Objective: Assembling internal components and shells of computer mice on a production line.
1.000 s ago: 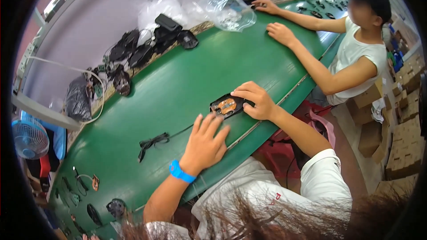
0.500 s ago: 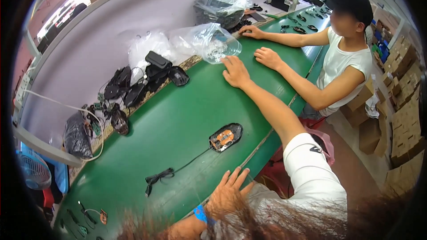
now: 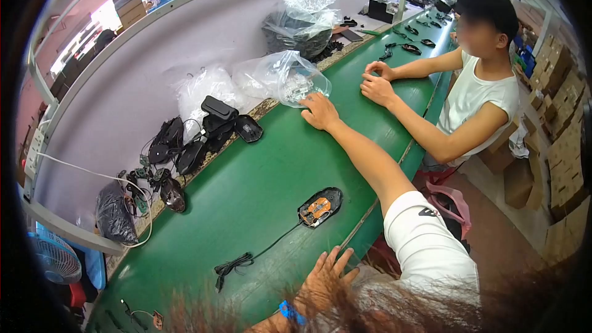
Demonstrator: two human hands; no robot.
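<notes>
My left hand (image 3: pixel 327 275), with a blue wristband, rests at the near edge of the green work surface (image 3: pixel 271 166), fingers spread and holding nothing. Stretched out ahead, my right hand (image 3: pixel 320 111) touches the near rim of a clear plastic bag (image 3: pixel 302 80) of small pale parts. Its fingers are extended and the thumb stands apart; nothing shows in its grasp. Between my hands lies an opened black computer mouse (image 3: pixel 320 208) with an orange circuit board exposed. Its black cable (image 3: pixel 234 263) trails left, bundled at the end.
Black mouse shells (image 3: pixel 216 120) and a dark plastic bag (image 3: pixel 115 213) line the far ledge, with a white cable (image 3: pixel 92 168) beside them. A co-worker (image 3: pixel 484 80) sits at the right, both hands over the surface. More mice (image 3: pixel 411 49) lie beyond; cardboard boxes (image 3: pixel 555 129) stand right.
My right hand has shifted slightly along the bag's rim. The view has tilted a little. The co-worker's hands have drawn together, the farther one coming away from near the bag.
</notes>
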